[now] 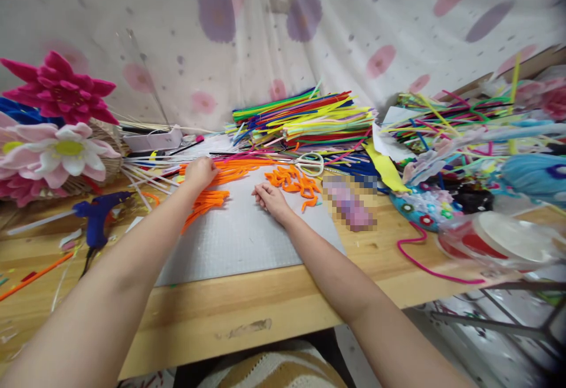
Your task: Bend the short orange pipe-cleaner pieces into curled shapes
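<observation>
At the far left of the frame, pink and magenta fabric flowers (57,134) crowd a woven basket (106,158), with a blue glue gun (95,217) lying below them on the wooden table (265,305). Left of centre, the person's left hand (200,173) rests palm down on a bundle of straight orange pipe cleaners (221,178), fingers curled together over the stems at the upper edge of a grey cutting mat (239,240). Just right of centre, the right hand (270,198) lies on the mat, its fingers held close and slightly bent, fingertips beside a loose heap of curled orange pieces (294,181); whether it pinches one cannot be told. White-handled scissors (309,164) sit just above that heap. Behind, a stack of multicoloured pipe cleaners (305,117) spreads toward the upper right, and a pink cord (420,258) loops across the table at lower right.
</observation>
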`<state>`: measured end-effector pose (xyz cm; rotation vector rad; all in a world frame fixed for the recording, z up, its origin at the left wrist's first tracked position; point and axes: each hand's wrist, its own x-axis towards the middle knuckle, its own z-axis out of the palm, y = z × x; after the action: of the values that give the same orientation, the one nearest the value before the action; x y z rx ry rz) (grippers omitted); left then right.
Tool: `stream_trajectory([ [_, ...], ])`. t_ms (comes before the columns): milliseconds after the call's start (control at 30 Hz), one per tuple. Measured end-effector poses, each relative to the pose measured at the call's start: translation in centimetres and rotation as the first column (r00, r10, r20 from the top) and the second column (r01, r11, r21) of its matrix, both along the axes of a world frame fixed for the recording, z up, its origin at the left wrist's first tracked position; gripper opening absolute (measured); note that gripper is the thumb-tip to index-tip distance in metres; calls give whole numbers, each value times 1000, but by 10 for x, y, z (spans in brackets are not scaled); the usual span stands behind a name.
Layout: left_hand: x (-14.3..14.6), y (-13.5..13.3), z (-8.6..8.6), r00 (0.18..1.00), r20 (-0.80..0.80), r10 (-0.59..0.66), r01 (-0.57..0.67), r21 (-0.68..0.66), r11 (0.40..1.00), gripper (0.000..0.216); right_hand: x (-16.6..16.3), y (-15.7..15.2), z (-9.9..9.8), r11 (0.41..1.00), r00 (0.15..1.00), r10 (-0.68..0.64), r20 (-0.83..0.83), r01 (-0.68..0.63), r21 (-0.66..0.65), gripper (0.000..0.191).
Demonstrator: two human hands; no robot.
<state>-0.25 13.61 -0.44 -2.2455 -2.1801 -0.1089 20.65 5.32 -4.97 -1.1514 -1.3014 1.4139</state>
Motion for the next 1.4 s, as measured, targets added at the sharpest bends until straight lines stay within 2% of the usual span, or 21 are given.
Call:
stream_trajectory([
  [167, -6, 7, -4, 997, -19, -69, 70, 31, 997, 33, 0, -1, -1, 1000, 1000, 16, 22, -17, 5, 31],
  [333, -5, 7, -8, 992, -46, -117, 116, -21, 993, 31, 0, 1, -5, 998, 998, 20, 67, -23, 51, 31],
  [433, -7, 5, -9, 991, -22, -132, 132, -6, 991, 32, -1, 2, -8, 997, 996, 23, 83, -29, 70, 30],
  [567, -17, 7, -10, 998, 30, -60, 59, 35, 998, 33, -1, 2, -10, 996, 995, 31, 94, -39, 84, 30],
  [700, -24, 11, -10, 999, 49, -7, 7, 1, 1000, 30, -1, 2, -10, 996, 994, 42, 98, -50, 80, 29],
  [967, -14, 9, -4, 993, 85, 76, -76, -3, 997, 30, -1, 3, -9, 996, 994, 42, 99, -50, 77, 28],
  [1100, -10, 8, -3, 1000, 3, -29, 29, 86, 996, 26, -1, 3, -9, 996, 994, 43, 102, -51, 79, 27],
  [1167, -9, 10, -5, 995, -58, -82, 86, 87, 992, 26, -1, 3, -9, 996, 993, 46, 107, -54, 77, 27],
  [1300, -6, 13, -8, 983, -131, -131, 140, 65, 988, 29, 0, 3, -8, 996, 992, 51, 113, -60, 73, 28],
  [1400, -8, 13, -5, 979, -136, -155, 171, 116, 978, 32, -1, 3, -9, 995, 993, 53, 109, -61, 73, 28],
])
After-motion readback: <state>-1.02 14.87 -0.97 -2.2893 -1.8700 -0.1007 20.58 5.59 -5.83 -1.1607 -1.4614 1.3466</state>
